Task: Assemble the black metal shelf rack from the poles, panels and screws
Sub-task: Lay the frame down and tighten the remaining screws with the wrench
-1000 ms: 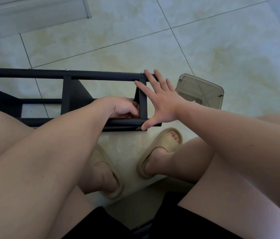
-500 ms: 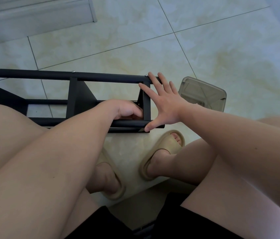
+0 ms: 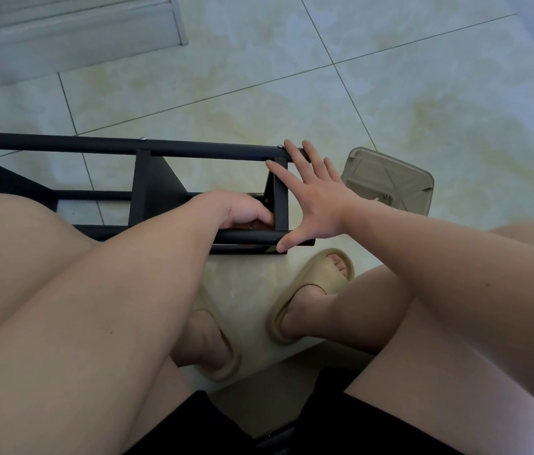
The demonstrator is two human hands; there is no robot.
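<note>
The black metal shelf rack (image 3: 147, 178) lies on its side on the tiled floor, its poles running left to right. My right hand (image 3: 311, 198) is spread flat against the rack's right end, fingers on the far pole (image 3: 210, 149) and thumb on the near pole (image 3: 249, 238). My left hand (image 3: 246, 211) reaches inside the frame by the end panel (image 3: 280, 195), its fingers curled around something small that I cannot make out. Silver screw heads (image 3: 142, 138) show on the far pole.
A clear smoky plastic box (image 3: 390, 182) stands on the floor just right of the rack's end. My feet in beige slippers (image 3: 318, 274) rest below the rack. A grey step or plinth (image 3: 72, 31) runs along the top left.
Both hands keep their places on the rack. The view has shifted slightly, so the rack sits a little further right and lower in the picture.
</note>
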